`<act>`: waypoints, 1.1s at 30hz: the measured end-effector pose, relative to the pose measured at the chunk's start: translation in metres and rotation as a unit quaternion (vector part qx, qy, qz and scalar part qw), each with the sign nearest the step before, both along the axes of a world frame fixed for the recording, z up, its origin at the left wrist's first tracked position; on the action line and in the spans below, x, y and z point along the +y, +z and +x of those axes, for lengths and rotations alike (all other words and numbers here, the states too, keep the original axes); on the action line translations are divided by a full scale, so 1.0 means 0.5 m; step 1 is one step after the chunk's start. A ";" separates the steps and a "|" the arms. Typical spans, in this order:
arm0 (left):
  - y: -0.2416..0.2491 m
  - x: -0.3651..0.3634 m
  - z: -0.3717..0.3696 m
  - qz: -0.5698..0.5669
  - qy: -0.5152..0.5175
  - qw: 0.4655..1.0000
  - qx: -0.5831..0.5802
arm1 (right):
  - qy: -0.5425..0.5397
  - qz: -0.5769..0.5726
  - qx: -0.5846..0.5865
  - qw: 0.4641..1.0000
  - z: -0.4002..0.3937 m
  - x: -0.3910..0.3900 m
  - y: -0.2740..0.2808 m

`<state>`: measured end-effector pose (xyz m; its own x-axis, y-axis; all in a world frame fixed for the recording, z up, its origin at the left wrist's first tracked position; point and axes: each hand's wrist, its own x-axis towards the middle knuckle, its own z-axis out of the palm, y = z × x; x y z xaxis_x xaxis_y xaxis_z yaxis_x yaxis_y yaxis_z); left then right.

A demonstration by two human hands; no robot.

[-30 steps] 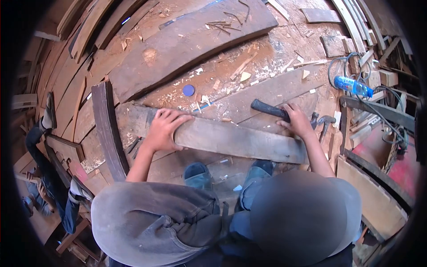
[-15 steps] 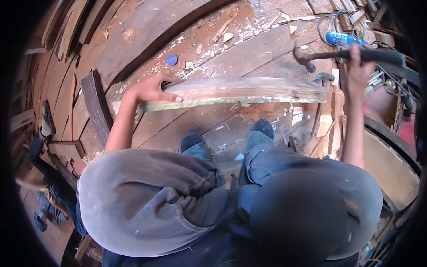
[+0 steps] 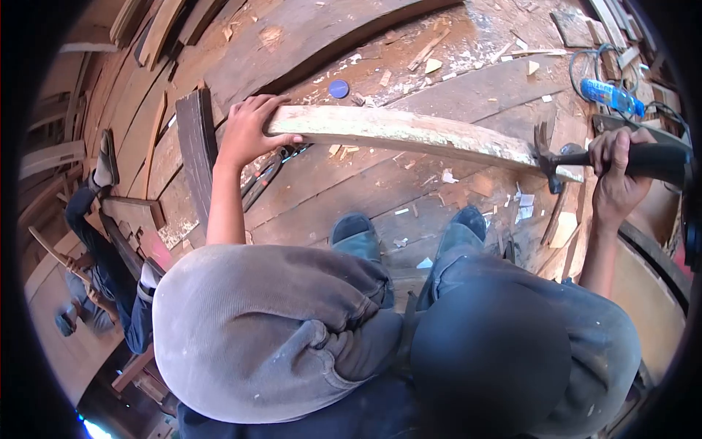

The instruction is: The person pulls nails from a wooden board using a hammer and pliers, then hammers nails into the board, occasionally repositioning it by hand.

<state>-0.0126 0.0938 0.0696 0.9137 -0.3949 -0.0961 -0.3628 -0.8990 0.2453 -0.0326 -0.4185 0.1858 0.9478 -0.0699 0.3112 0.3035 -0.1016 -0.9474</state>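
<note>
The plank (image 3: 409,135) is held up off the floor, level in front of the knees; the left hand (image 3: 245,132) grips its near end; the right hand (image 3: 618,172) is clenched on a hammer (image 3: 585,157), its head against the plank's far end; I judge the knocking unfinished; a blue cap (image 3: 338,88) lies beyond.

A small round blue cap (image 3: 338,88) lies among pale wood chips on the worn plank floor (image 3: 409,190). A clear plastic water bottle with a blue label (image 3: 611,96) rests near coiled grey cable (image 3: 581,69). At left, another person's legs in dark trousers (image 3: 102,249) stretch across curved boards.
</note>
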 end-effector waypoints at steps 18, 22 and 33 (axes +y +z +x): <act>0.013 -0.055 -0.040 0.023 0.007 0.990 0.142 | -0.028 0.024 0.130 0.991 -0.032 0.090 0.026; 0.022 -0.053 -0.097 0.033 0.021 0.988 0.151 | -0.030 0.006 0.129 0.991 -0.037 0.086 0.029; -0.059 0.027 -0.329 -0.070 0.284 0.946 -0.138 | 0.060 -0.023 0.134 0.989 -0.039 0.058 0.101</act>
<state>-0.1772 0.1075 0.0401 0.9650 0.1762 0.1941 0.1017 -0.9341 0.3423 -0.0520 -0.3894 0.2364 0.9973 0.0559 0.0483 0.0550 -0.1259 -0.9905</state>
